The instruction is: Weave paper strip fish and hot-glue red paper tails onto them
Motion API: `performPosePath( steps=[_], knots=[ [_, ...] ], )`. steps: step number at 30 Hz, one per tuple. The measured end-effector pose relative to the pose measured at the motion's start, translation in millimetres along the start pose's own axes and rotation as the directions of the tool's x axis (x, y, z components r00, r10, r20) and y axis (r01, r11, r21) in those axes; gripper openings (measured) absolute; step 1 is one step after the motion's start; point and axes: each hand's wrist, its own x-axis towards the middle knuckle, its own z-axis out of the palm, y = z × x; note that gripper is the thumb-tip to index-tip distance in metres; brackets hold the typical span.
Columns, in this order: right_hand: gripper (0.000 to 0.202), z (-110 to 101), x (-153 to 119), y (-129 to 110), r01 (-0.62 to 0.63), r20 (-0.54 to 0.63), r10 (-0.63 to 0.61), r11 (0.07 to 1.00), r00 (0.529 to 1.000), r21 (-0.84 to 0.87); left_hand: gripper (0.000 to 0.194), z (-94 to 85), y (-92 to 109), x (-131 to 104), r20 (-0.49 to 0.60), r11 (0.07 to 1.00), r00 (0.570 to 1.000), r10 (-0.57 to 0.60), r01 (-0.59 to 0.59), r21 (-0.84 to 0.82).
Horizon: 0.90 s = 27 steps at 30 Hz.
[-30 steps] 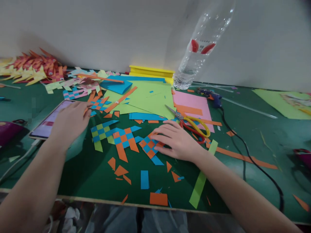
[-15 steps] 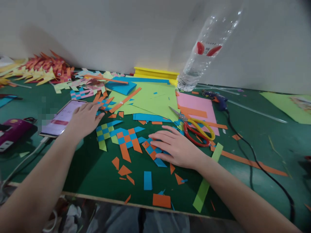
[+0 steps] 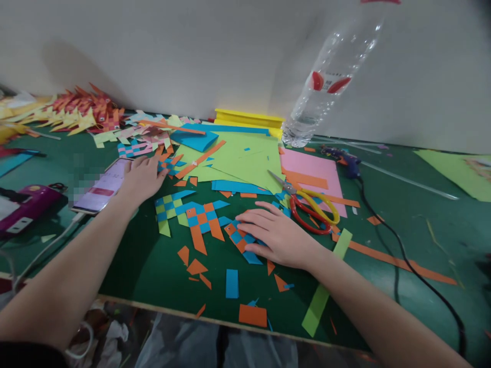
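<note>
Fingers spread, my right hand (image 3: 278, 235) lies over an orange and blue woven paper fish (image 3: 238, 236), covering part of it. My left hand (image 3: 143, 179) is flat on the table at the edge of the phone (image 3: 103, 189), with its fingers stretched out next to another orange and blue woven piece (image 3: 164, 164). Between the hands lie an orange and blue paper fish (image 3: 202, 220) and a green and blue woven one (image 3: 166, 208). Just beyond my right hand are scissors (image 3: 310, 204) with red and yellow handles, partly open.
Coloured paper sheets (image 3: 245, 158) are stacked at the middle back, near a plastic bottle (image 3: 322, 82). To the right is a glue gun (image 3: 347, 162) with a black cord. Paper scraps (image 3: 197, 267) litter the front. A purple power block (image 3: 28, 209) sits far left.
The view has shifted slightly, so more of the left side and of the bottle's top shows. Both hands stay in nearly the same places among the paper pieces.
</note>
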Motion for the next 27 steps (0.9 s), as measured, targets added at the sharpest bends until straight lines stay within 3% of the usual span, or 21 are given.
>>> performPosePath(
  steps=[8,14,19,27],
  knots=[
    [0.038,0,0,0,-0.006,0.000,0.006,1.000,1.000,0.019,0.055,-3.9,-3,18,0.056,0.999,0.998,-0.002,0.004,-0.046],
    [0.040,1,0,0,-0.016,0.013,0.016,0.999,1.000,0.036,0.063,3.2,-8,22,-0.024,0.976,0.996,-0.082,0.076,-0.205],
    [0.041,2,1,1,-0.015,0.022,0.014,0.999,1.000,0.040,0.074,1.6,-9,19,-0.150,0.946,0.983,-0.101,0.048,-0.322],
    [0.039,-1,2,0,-0.027,0.038,0.025,0.999,0.999,0.047,0.054,-10.3,-3,15,-0.292,0.889,0.944,-0.154,0.003,-0.459]
  ],
)
